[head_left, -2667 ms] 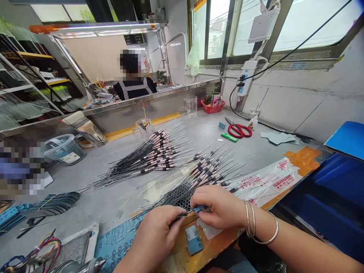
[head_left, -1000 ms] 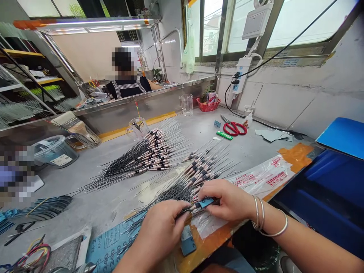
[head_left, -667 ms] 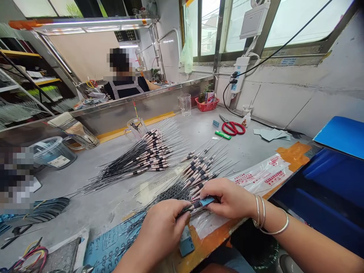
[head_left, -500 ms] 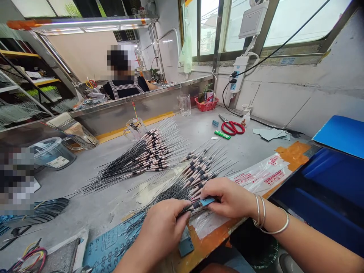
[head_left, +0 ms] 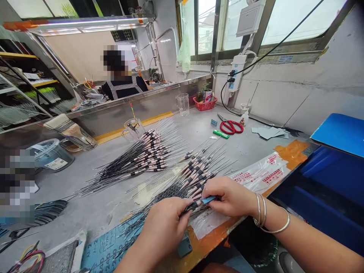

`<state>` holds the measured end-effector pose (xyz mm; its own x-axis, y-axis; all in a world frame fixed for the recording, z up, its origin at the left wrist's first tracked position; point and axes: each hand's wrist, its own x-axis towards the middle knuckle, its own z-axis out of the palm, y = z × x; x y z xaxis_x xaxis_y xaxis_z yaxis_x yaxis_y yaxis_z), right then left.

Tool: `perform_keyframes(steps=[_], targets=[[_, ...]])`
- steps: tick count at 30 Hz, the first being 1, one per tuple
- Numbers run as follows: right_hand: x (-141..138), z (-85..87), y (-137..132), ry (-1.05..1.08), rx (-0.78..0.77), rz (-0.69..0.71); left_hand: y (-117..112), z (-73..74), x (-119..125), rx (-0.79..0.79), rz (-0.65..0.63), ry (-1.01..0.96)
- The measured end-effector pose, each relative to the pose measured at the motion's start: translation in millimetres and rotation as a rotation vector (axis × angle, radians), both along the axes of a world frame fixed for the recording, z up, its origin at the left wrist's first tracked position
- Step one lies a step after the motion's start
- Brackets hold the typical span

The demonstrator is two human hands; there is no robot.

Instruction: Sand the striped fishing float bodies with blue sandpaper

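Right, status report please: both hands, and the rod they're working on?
Left hand shut on banded rod. Right hand pinches blue strip against it. Rod pile crowds close behind.

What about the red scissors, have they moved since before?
No. The red scissors lie just right of the small green bar, exactly as before; only the camera's view has shifted.

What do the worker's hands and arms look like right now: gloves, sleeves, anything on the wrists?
No gloves: the left hand and right hand are bare. Three thin silver-coloured bangles circle the right wrist. The right forearm shows no sleeve. No ring is visible, and the left wrist is mostly out of frame.
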<state>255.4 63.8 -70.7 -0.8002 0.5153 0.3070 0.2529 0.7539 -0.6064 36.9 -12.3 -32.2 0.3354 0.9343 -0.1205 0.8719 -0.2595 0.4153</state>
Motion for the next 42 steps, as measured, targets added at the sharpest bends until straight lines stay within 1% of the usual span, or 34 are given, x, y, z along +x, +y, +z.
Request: perform_keyframes(steps=[7, 12, 16, 24, 27, 31, 33, 35, 37, 38, 40, 42], targets=[[5.0, 3.5, 0.5, 0.001, -0.004, -0.016, 5.6, 4.3, 15.2, 0.011, -0.006, 0.029], [5.5, 4.9, -2.5, -0.012, -0.003, -0.035, 11.6, 9.2, 32.6, 0.012, -0.010, 0.096], [5.8, 4.8, -3.9, -0.008, 0.009, -0.042, 16.0, 11.9, 41.0, 0.018, -0.016, 0.143], [8.1, 1.8, -2.5, -0.004, 0.023, -0.054, 21.6, 7.4, 47.1, 0.020, -0.009, 0.155], [7.8, 1.4, -2.0, 0.009, 0.009, -0.051, 21.0, 6.9, 41.1, -0.005, -0.019, 0.122], [7.5, -0.8, -0.5, 0.011, 0.009, -0.052, 14.8, 7.9, 18.5, -0.059, -0.071, 0.039], [7.4, -2.8, 0.5, 0.008, 0.011, -0.047, 11.2, 6.3, 8.8, -0.074, -0.074, 0.004], [7.1, -4.1, 1.2, 0.020, 0.008, -0.032, 10.1, 3.5, 6.4, -0.060, -0.059, -0.037], [5.9, -3.4, 1.3, 0.028, -0.003, -0.033, 12.5, 3.0, 9.4, -0.018, -0.041, -0.091], [5.0, -2.1, 1.1, 0.026, -0.015, -0.047, 14.6, 5.0, 10.5, 0.013, -0.026, -0.118], [2.7, 1.2, 0.6, 0.011, -0.048, -0.097, 17.6, 14.8, 5.5, 0.077, 0.026, -0.156], [0.2, 3.9, 0.1, -0.012, -0.070, -0.155, 14.5, 29.8, -14.7, 0.146, 0.096, -0.179]])
